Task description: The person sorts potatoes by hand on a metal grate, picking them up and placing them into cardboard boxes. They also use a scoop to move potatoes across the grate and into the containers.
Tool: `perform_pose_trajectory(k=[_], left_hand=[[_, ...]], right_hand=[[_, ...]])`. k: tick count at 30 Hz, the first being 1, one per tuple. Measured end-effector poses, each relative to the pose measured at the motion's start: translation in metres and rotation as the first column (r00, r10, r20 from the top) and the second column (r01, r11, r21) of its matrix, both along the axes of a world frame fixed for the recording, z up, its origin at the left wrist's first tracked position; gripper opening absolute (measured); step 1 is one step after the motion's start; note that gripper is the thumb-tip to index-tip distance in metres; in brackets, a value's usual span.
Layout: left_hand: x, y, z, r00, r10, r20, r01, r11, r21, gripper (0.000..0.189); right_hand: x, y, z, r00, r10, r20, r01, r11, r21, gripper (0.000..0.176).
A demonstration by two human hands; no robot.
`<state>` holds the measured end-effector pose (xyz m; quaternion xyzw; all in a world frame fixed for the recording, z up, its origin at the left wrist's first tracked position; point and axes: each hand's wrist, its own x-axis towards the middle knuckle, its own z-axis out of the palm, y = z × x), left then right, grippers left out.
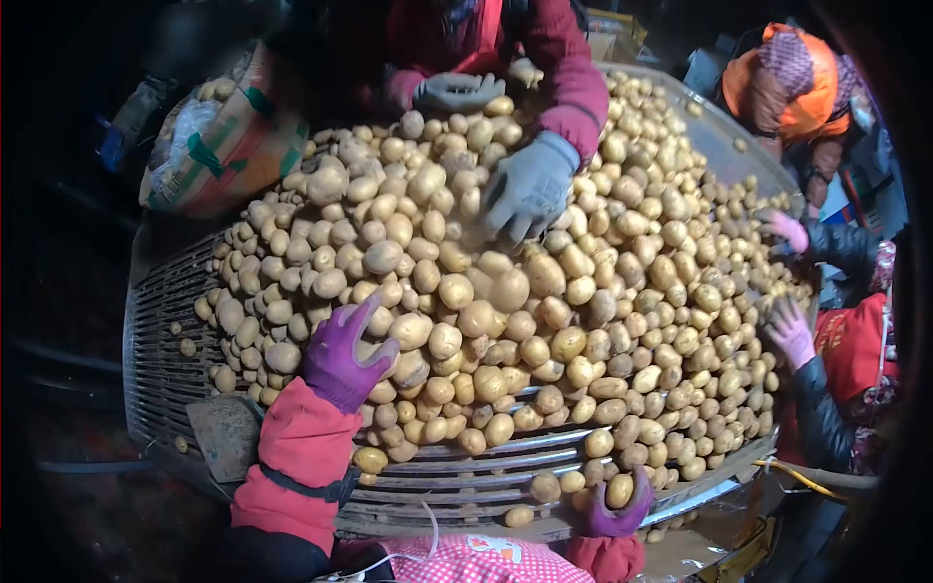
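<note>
A large heap of potatoes (477, 319) covers a slatted metal sorting table (466, 476). My left hand (347, 356), in a purple glove, lies against the heap's near left side, thumb and fingers spread apart around the edge of some potatoes. I see nothing clearly gripped in it. At the table's near edge, my right hand (627, 510), also in a purple glove, is curled around a potato (619, 491), which shows between thumb and fingers. A few loose potatoes (545, 487) lie on the slats just left of that hand.
Across the heap, a co-worker's grey-gloved hand (533, 189) reaches into the potatoes. At the right, another co-worker's pink-gloved hands (789, 332) touch the heap. A taped sack (228, 146) stands at the far left corner, and a flat plate (224, 435) lies near my left forearm.
</note>
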<state>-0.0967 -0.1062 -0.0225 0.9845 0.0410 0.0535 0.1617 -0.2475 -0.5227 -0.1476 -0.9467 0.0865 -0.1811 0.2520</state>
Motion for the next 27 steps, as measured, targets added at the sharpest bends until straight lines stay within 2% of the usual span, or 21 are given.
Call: perform_pose_trajectory(k=[3,5,7,8,9,10,11,13,15,16,17,18,19,20,22,23,25,27], left_hand=[[0.001,-0.003,-0.003,0.99,-0.076,0.115,0.072,0.997,0.038,0.064],[0.003,-0.014,0.001,0.998,-0.057,0.034,0.055,0.997,0.051,0.064],[0.0,-0.023,-0.017,0.994,-0.111,-0.023,0.096,0.93,-0.354,0.063],[-0.006,-0.043,-0.021,0.976,-0.168,-0.136,0.107,0.923,-0.369,0.062],[-0.015,-0.058,-0.051,0.948,-0.317,0.001,0.303,0.906,-0.297,0.063],[-0.02,-0.085,-0.042,0.966,-0.252,0.065,0.26,0.922,-0.286,0.065],[-0.024,-0.099,-0.041,0.972,-0.235,0.004,0.22,0.903,-0.37,0.065],[-0.035,-0.112,-0.04,0.937,-0.318,-0.142,0.264,0.915,-0.305,0.063],[-0.015,-0.111,-0.016,0.791,-0.348,-0.503,0.033,0.846,-0.532,0.061],[0.01,-0.114,0.009,0.78,-0.339,-0.526,0.048,0.87,-0.49,0.055],[0.021,-0.115,-0.002,0.921,-0.31,-0.236,0.09,0.758,-0.646,0.05],[0.048,-0.113,-0.021,0.928,-0.337,0.159,0.368,0.764,-0.529,0.049],[0.084,-0.114,-0.015,0.817,-0.469,0.334,0.542,0.823,-0.171,0.05],[0.112,-0.123,-0.014,0.824,-0.496,0.274,0.517,0.856,-0.001,0.057],[0.156,-0.124,-0.061,0.858,-0.511,-0.045,0.513,0.857,0.052,0.067],[0.163,-0.133,-0.065,0.863,-0.5,-0.07,0.504,0.86,0.078,0.065],[0.163,-0.151,-0.053,0.875,-0.453,-0.172,0.482,0.849,0.217,0.062],[0.153,-0.153,-0.044,0.901,-0.393,-0.185,0.418,0.9,0.125,0.059]], right_hand=[[0.004,0.002,0.01,0.999,0.046,-0.025,-0.046,0.999,-0.012,0.071],[0.001,0.002,0.01,0.997,0.069,-0.025,-0.069,0.997,-0.016,0.072],[0.0,-0.003,0.002,0.996,0.087,-0.031,-0.089,0.995,-0.054,0.075],[0.002,-0.004,0.0,0.995,0.102,-0.004,-0.102,0.994,-0.047,0.075],[0.001,-0.005,0.0,0.994,0.109,0.017,-0.109,0.993,-0.041,0.075],[0.003,-0.004,0.005,0.992,0.123,0.022,-0.121,0.99,-0.076,0.075],[0.005,-0.001,0.009,0.993,0.118,0.024,-0.117,0.993,-0.035,0.072],[0.007,0.001,0.014,0.992,0.122,0.017,-0.123,0.992,0.037,0.068],[0.02,0.008,0.02,0.985,0.122,0.123,-0.124,0.992,0.007,0.068],[0.016,0.008,0.017,0.99,0.103,0.097,-0.107,0.993,0.047,0.068],[0.011,0.008,0.017,0.994,0.082,0.067,-0.088,0.993,0.083,0.068],[0.014,0.006,0.023,0.995,0.1,0.007,-0.1,0.988,0.115,0.068],[0.017,0.004,0.029,0.992,0.118,-0.053,-0.109,0.983,0.147,0.068],[0.02,0.002,0.036,0.984,0.136,-0.112,-0.114,0.977,0.177,0.068],[0.016,0.001,0.026,0.993,0.119,-0.001,-0.118,0.985,0.125,0.069],[0.011,-0.002,0.016,0.988,0.124,0.09,-0.136,0.981,0.138,0.07],[0.01,-0.001,0.018,0.984,0.112,0.141,-0.122,0.991,0.062,0.072],[0.008,0.002,0.021,0.995,0.055,0.088,-0.059,0.997,0.047,0.074]])
